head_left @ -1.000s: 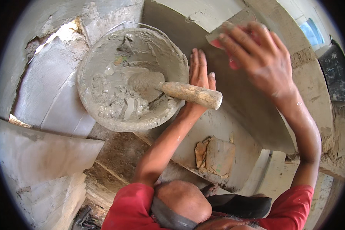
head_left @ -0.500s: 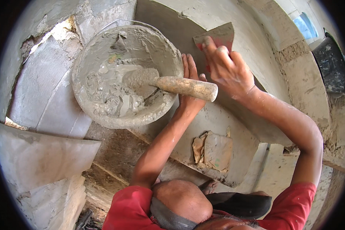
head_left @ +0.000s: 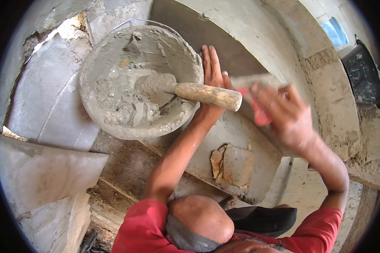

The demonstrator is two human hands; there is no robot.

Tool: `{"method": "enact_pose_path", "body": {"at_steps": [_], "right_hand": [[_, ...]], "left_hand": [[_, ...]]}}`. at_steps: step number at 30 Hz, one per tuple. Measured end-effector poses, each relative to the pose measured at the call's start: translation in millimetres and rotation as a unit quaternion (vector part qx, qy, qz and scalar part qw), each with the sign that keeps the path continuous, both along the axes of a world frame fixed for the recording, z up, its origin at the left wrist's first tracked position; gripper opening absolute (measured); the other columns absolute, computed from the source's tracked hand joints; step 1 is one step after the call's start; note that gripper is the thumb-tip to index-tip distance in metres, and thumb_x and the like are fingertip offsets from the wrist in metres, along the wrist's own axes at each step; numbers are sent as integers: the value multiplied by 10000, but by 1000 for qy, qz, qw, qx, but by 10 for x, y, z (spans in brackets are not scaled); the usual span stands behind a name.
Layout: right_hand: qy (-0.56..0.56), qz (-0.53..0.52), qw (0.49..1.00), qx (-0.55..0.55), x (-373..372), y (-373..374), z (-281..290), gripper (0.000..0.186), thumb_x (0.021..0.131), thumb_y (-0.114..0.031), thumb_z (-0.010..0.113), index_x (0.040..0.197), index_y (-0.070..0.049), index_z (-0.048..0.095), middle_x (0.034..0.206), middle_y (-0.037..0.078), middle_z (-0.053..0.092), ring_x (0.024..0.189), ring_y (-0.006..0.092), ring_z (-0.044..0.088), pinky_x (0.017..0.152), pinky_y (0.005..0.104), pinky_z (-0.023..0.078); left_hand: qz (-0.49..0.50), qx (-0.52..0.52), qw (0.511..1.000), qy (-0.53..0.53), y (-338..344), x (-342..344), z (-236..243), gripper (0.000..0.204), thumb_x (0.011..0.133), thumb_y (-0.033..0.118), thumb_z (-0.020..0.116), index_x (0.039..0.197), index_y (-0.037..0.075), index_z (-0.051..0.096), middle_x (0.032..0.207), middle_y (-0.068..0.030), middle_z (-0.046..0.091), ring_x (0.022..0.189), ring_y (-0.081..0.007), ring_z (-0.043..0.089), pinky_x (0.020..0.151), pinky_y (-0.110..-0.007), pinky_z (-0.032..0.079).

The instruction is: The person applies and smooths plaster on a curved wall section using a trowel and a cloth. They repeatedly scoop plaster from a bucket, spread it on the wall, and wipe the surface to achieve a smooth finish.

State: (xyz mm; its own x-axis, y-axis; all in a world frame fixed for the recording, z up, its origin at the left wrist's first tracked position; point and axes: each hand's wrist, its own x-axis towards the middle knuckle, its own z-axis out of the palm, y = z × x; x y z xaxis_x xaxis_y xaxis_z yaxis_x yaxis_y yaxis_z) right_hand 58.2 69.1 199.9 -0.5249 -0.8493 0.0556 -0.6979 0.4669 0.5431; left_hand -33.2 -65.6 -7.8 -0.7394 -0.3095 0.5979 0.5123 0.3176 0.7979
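Across the rim of the mortar bucket (head_left: 133,132), 1 wooden-handled trowel (head_left: 209,96) juts over my left hand (head_left: 213,76), opened flat, gripping nothing. Right of it, my blurred right hand (head_left: 286,113) curls round a red scraper (head_left: 261,114). Farther sits a black container (head_left: 361,78).

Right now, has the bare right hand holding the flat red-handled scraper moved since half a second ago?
Yes: the right hand has moved down and rightward in view, ending nearer the folded, mortar-stained brown paper.

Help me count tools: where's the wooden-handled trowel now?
The wooden-handled trowel is upper middle in the head view, blade inside the round grey bucket, handle across its right rim, overlapping the left hand.
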Motion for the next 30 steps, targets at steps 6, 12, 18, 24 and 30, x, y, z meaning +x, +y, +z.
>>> {"method": "enact_pose_path", "body": {"at_steps": [6,12,18,24,30], "right_hand": [[-142,9,962,-234,-1256,40,128,602,944,90,623,1505,-129,650,1488,101,681,1347,355,631,1099,442,537],[-187,51,963,-187,-1745,248,-94,538,991,57,615,1509,-84,632,1527,121,648,1447,368,572,1210,448,474],[-175,-11,979,-104,-1738,704,176,517,1008,31,597,1516,-62,625,1552,133,626,1476,353,555,1242,455,442],[-178,-41,965,-190,-1731,404,504,503,998,102,511,1439,-60,689,1481,133,686,1417,329,616,1235,434,426],[-271,41,955,-117,-2023,-50,373,509,957,72,557,1424,-67,704,1462,144,692,1380,366,629,1205,419,464]], "left_hand": [[-38,13,999,-17,1,18,67,804,1010,31,534,1685,-94,114,1722,-423,92,1605,-592,132,1321,-590,204],[-23,1,1000,-16,-23,-6,74,822,1009,35,549,1689,-81,104,1724,-413,109,1610,-576,144,1323,-597,208],[4,3,1000,29,-18,-185,60,745,1061,135,502,1692,-72,166,1741,-359,169,1612,-544,190,1325,-613,197],[-8,-16,1000,9,23,-239,22,733,1100,155,498,1692,-81,135,1746,-381,75,1621,-566,90,1325,-605,178],[-14,-22,1000,-1,46,-208,51,759,1100,133,504,1696,-79,84,1750,-385,-8,1624,-573,44,1324,-610,164]]}}
